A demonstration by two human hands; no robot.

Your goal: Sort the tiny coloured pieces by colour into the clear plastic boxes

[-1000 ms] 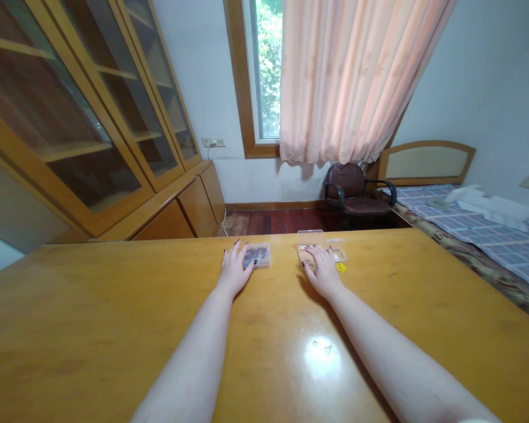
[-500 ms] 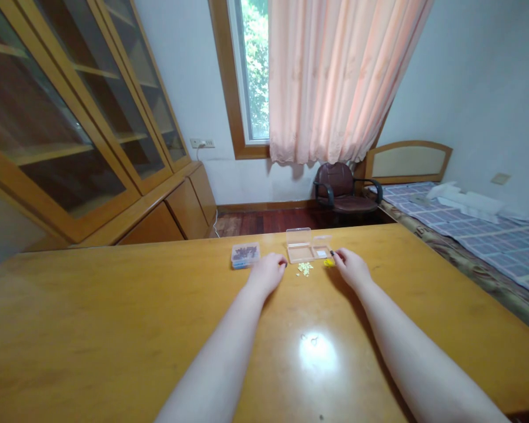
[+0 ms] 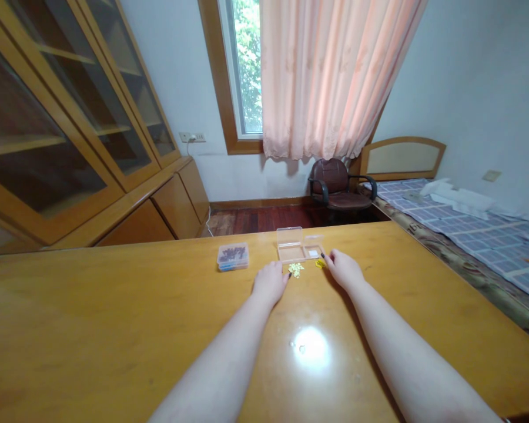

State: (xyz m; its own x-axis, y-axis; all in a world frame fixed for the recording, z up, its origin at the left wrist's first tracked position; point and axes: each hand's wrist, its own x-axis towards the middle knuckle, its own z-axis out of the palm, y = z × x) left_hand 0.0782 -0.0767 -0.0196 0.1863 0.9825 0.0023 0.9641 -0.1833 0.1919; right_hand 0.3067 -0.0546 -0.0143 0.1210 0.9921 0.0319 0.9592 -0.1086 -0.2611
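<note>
**Left hand (image 3: 270, 283) and right hand (image 3: 344, 269) reach over a shiny yellow-brown wooden table (image 3: 114, 329)**

I see a little pile of small, pale yellow bits (image 3: 295, 269) on the table, near its far edge. The left hand is just beside the pile, thumb close to the bits. Its fingers curl down, and I can't tell if they hold anything. The right hand is nearer the table's far right corner. Its fingertips are by a small, bright yellow thing (image 3: 320, 264); I can't tell if they pinch it. An open, clear plastic box (image 3: 291, 252) sits between the pile and the far edge. A flat white square (image 3: 312, 254) lies in its smaller part. Further left along that edge is a clear plastic box of dark bits (image 3: 242, 265).
</note>
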